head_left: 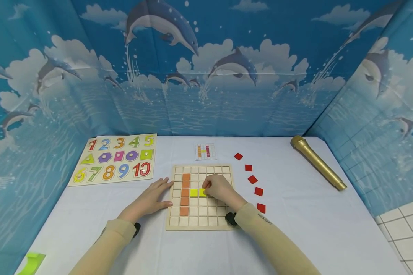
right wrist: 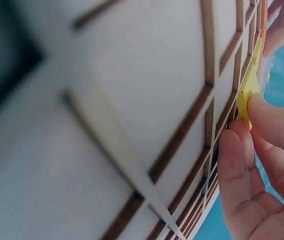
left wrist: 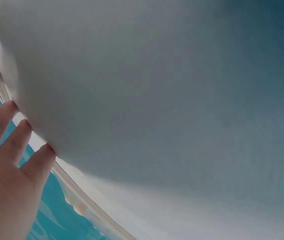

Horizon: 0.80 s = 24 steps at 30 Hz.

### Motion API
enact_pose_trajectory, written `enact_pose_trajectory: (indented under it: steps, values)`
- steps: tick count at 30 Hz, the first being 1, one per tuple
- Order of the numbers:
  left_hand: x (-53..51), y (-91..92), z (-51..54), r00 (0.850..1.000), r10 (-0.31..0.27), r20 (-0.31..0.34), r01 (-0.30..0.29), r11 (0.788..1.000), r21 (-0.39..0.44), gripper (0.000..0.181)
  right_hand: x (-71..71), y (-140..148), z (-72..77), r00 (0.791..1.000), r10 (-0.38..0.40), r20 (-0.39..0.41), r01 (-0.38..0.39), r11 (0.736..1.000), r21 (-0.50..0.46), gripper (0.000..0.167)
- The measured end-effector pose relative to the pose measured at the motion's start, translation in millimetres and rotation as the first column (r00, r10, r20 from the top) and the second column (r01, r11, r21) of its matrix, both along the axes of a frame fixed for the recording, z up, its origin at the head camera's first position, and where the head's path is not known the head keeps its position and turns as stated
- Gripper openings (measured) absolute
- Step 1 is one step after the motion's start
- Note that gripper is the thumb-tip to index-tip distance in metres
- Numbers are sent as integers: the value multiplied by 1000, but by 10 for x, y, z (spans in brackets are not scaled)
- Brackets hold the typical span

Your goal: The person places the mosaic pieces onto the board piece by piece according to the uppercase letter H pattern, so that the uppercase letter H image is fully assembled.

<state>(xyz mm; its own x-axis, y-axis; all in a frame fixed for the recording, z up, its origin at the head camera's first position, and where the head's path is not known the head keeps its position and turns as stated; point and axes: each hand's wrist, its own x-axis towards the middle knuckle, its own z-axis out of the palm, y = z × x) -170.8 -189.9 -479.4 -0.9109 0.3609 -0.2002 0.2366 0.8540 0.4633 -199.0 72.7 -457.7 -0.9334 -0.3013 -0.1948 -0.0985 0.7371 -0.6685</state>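
A wooden grid board [head_left: 206, 221] lies flat on the table. Several orange square tiles [head_left: 185, 193] fill cells in one column near its left side. Right of them sits a yellow tile [head_left: 194, 193]. My right hand [head_left: 220, 190] pinches a second yellow tile [right wrist: 248, 92] between thumb and fingers, in the neighbouring cell and slightly tilted in the right wrist view. With fingers spread, my left hand [head_left: 151, 198] touches the board's left edge; in the left wrist view its fingertips [left wrist: 47, 150] are partly in sight.
Several red tiles [head_left: 252, 179] lie in a loose line right of the board. Behind it is a small pattern card [head_left: 211, 147]. A number-and-shape puzzle [head_left: 99, 158] lies at the back left, a gold microphone [head_left: 318, 162] at the back right. A green object [head_left: 32, 263] is cut off front left.
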Motion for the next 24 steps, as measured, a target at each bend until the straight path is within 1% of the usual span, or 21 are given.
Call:
enact_pose_trajectory:
  steps: [3, 9, 12, 15, 20, 22, 24]
  values:
    - [-3, 6, -3, 1000, 6, 7, -6, 1000, 0, 76, -4, -8, -4, 1000, 2, 2, -2, 1000, 10, 8]
    - [-7, -4, -11, 1000, 6, 1, -6, 1000, 2, 76, 4, -39, -4, 998, 45, -40, -43, 998, 47, 10]
    - [-6, -10, -21, 1000, 0, -8, 0, 1000, 2, 76, 8, -43, -15, 996, 68, -50, -64, 995, 80, 12]
    - [0, -6, -21, 1000, -7, -15, 7, 1000, 3, 76, 13, -29, -16, 995, 86, -49, -82, 993, 87, 11]
    - [4, -1, -17, 1000, -9, -26, 9, 1000, 0, 75, 42, 67, -8, 998, 68, -14, -67, 998, 11, 12]
    - [5, 0, -21, 999, -11, -30, 10, 1000, -5, 75, 65, 140, -9, 999, 44, 9, -43, 999, -33, 14]
    - [7, 7, -23, 1000, -6, -20, 6, 1000, -4, 75, 89, 235, -13, 999, 21, 27, -20, 998, -66, 15]
